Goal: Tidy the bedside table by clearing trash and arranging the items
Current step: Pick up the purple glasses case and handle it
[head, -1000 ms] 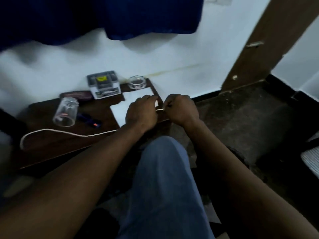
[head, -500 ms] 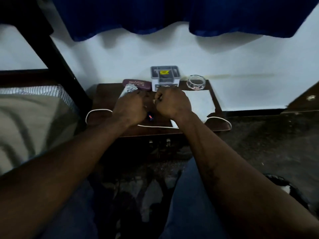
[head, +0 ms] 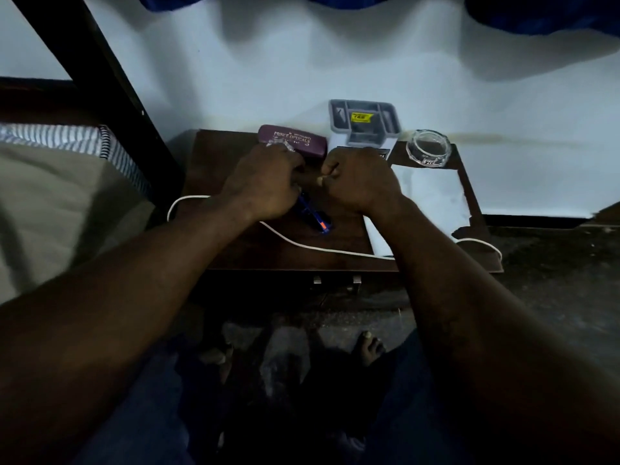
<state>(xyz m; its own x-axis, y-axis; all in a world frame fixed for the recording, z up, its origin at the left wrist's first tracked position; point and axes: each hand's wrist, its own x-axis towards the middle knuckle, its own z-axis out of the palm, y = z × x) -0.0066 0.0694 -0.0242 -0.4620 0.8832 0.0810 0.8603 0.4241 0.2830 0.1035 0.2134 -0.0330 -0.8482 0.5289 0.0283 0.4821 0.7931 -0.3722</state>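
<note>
Your left hand and right hand are close together mid-desk, fingers curled tight. Can't tell what they grip, if anything. Blue pen pokes out from under the left one. White cable runs near the front edge. Case, organizer and ashtray line the back, with paper on the right.
</note>
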